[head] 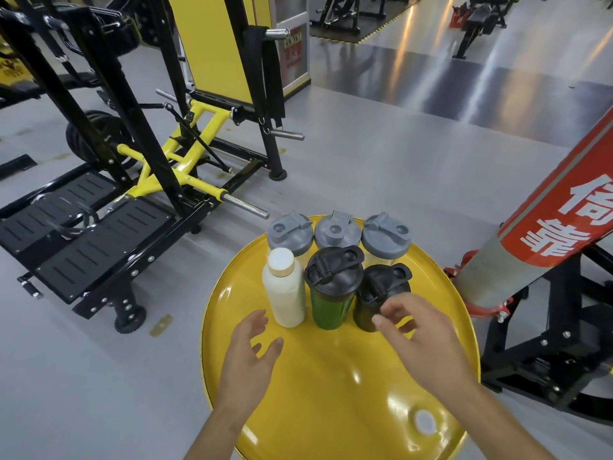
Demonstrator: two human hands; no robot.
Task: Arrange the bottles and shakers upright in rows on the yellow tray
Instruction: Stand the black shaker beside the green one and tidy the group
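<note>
A round yellow tray (331, 386) fills the lower middle of the head view. Three clear shakers with grey lids stand upright in its far row: left (289, 234), middle (337, 231), right (386, 236). In front of them stand a white bottle (284, 292), a green shaker with a black lid (331, 287) and a dark shaker with a black lid (378, 293). My left hand (248, 356) hovers open over the tray, just short of the white bottle. My right hand (414, 333) is open with fingers spread right beside the dark shaker, holding nothing.
A black and yellow gym machine (139, 180) stands on the grey floor to the left, its bar end (245, 205) near the tray's far rim. A red and grey padded post (530, 234) on a black frame leans at the right.
</note>
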